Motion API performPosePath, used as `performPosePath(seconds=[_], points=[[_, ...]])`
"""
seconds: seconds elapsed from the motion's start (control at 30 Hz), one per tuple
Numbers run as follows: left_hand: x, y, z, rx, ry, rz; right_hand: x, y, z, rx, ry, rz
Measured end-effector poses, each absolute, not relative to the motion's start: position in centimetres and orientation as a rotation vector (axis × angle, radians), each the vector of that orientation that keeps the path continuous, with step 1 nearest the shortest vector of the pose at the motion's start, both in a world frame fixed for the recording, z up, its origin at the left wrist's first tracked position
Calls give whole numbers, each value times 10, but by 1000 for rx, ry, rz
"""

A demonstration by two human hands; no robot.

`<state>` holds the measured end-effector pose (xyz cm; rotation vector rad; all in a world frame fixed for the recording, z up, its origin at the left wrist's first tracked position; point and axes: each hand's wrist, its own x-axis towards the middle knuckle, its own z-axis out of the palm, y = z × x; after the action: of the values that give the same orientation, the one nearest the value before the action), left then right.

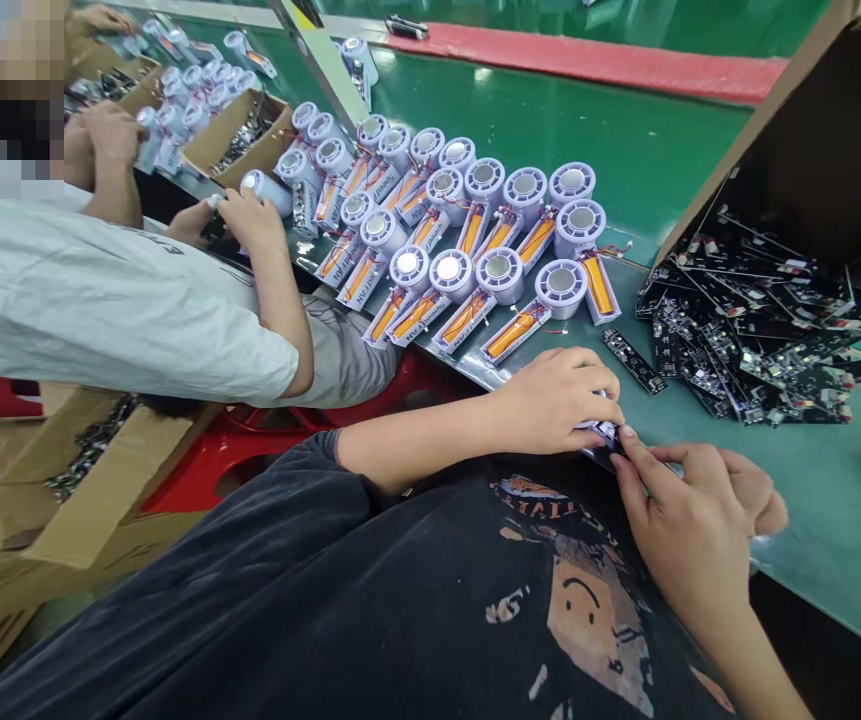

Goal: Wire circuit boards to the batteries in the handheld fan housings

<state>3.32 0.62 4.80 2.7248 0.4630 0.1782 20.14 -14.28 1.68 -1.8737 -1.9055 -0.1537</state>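
Note:
My left hand [561,400] is closed over a pale lavender handheld fan [601,430], most of which its fingers hide. A dark circuit board [613,440] shows at the fan's end, close against my body. There my right hand [692,505] pinches the board's edge between thumb and index finger, the other fingers curled. Just beyond my hands, a loose black circuit board [634,361] lies on the green table. Several handheld fans [561,290] with orange batteries and thin wires in their opened handles stand in rows ahead to the left.
A tipped cardboard box [764,120] spills a heap of black circuit boards [760,330] at the right. To my left a co-worker in a pale shirt [130,290] handles a fan. Beyond are a parts box [276,125] and a red strip [587,62].

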Motion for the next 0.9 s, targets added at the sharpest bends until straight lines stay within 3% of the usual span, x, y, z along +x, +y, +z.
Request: performPosePath(seconds=[0.23,0.43,0.67,0.9], points=[[37,3,51,2664,535,150,242,-153,-4,-1663,-1814,78],[39,2,51,2584,541,154,239,-159,-4,-1750,-1651,222],[41,-1,46,2597,585,136,228,-159,4,-1896,-1686,111],[43,0,50,2603,598,80,227,-159,-4,-1637,-1861,-101]])
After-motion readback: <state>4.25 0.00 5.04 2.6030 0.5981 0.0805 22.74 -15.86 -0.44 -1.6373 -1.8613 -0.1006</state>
